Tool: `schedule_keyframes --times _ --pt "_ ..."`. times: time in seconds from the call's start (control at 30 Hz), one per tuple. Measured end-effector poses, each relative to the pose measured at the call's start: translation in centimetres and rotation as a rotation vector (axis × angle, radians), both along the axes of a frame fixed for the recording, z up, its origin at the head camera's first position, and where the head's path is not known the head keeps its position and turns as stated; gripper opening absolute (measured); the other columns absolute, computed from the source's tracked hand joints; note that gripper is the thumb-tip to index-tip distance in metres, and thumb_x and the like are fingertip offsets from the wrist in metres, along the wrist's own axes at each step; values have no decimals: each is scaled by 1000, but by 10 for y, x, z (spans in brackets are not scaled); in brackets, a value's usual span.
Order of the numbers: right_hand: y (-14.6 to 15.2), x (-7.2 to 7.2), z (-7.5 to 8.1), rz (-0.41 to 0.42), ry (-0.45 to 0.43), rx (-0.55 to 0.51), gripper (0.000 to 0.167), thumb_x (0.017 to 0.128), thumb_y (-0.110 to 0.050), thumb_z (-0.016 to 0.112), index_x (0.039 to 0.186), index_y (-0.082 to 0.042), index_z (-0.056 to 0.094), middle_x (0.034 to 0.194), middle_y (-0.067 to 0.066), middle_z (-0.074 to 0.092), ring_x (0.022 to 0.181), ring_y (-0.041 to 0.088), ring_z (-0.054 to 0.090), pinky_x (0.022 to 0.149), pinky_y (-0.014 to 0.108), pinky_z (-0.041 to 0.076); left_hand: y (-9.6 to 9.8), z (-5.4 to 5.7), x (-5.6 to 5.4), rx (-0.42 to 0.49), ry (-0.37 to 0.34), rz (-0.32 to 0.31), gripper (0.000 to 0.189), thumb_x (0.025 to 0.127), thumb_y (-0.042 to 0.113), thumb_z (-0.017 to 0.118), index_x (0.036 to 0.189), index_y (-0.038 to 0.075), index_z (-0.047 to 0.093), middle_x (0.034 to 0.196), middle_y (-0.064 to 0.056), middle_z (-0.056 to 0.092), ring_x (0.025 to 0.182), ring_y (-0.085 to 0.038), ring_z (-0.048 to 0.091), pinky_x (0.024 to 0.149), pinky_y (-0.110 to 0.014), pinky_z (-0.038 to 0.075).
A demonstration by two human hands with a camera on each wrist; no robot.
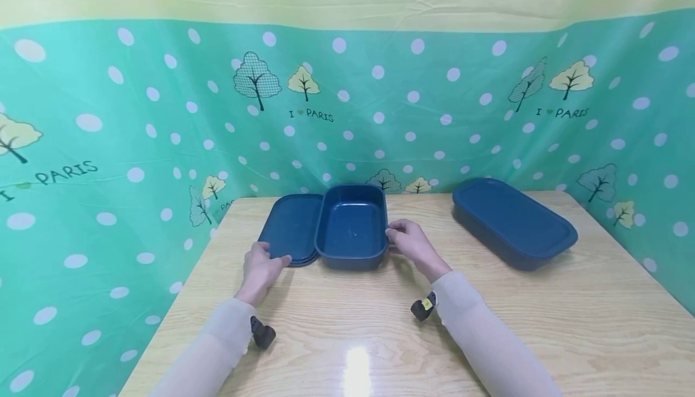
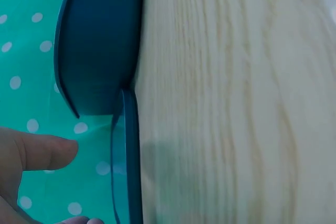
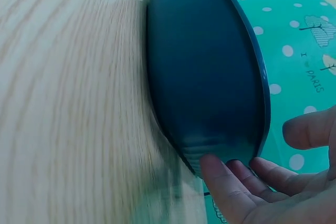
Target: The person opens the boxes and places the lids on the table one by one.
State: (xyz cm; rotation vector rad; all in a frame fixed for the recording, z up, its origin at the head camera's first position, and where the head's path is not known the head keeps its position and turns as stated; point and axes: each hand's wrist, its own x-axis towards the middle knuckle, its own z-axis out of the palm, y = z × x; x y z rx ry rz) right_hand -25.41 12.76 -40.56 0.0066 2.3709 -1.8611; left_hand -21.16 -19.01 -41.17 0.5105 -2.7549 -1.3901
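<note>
An uncovered dark blue rectangular container [image 1: 350,263] stands upright on the table, its inside bare. Flat against its left side lies a matching blue lid [image 1: 293,228]. My left hand [image 1: 262,270] is at the lid's near-left corner, thumb and fingers spread; whether the fingertips touch it is unclear. In the left wrist view the thumb is held apart from the lid's edge [image 2: 134,156]. On the other side, my right hand [image 1: 414,245] has its fingertips against the container's right wall [image 3: 205,72]. Its thumb stays clear of the rim in the right wrist view.
A longer blue container with its lid on [image 1: 516,222] sits at an angle to the right. Behind the wooden table [image 1: 347,312] hangs a green dotted curtain [image 1: 380,119], close to the back edge. Small black cameras [image 1: 263,333] are strapped at both wrists.
</note>
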Motion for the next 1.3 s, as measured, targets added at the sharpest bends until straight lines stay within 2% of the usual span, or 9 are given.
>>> schedule_keyframes --times 0.47,0.63,1.07,1.3 --pt "10 1 3 3 0 29 39 97 -15 49 130 6 46 124 23 53 112 37 55 93 44 49 16 16 -6 41 65 -46 65 89 18 66 139 -3 31 132 -27 43 123 -42 43 99 -50 41" --pt "19 3 7 20 24 76 41 97 -17 49 131 6 45 126 24 52 114 37 55 95 45 47 21 19 -8 6 85 -69 63 89 20 66 138 -4 34 130 -27 45 121 -41 44 97 -50 42" --pt "42 2 16 37 58 100 44 97 -15 47 132 10 41 126 27 50 115 39 52 96 48 46 29 26 -12 -60 133 -108 61 89 26 64 135 -5 39 128 -24 46 118 -37 47 95 -49 43" --pt "53 3 19 37 72 157 45 98 -17 48 133 9 42 125 24 50 114 37 53 96 47 46 36 31 -15 -60 176 -117 58 88 25 66 133 -3 41 124 -21 47 114 -35 47 92 -48 43"
